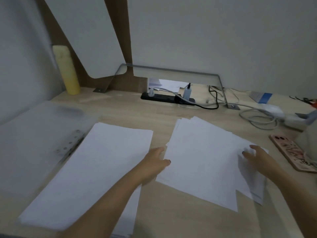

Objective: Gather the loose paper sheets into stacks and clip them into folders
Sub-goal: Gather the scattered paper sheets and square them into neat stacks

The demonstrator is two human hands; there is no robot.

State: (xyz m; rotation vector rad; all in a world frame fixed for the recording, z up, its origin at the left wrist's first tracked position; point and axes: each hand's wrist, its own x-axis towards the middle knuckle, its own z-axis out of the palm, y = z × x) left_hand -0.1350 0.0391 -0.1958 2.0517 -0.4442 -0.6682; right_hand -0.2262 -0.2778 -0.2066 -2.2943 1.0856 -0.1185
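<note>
While the neat stack [89,169] lies at the left of the desk [171,220], just beside the open folder [34,134] and its metal clip [68,145], we are squaring up the loose sheets [202,160] on the right. Our left hand [154,162] pinches their left edge, thumb on top. Our right hand [257,157] curls its fingers onto their right edge, near the phone [291,152]. The sheets lie fanned, with corners jutting out far and near. Next, we judge, both hands must press inward and tap the edges level before anything goes under the clip.
</note>
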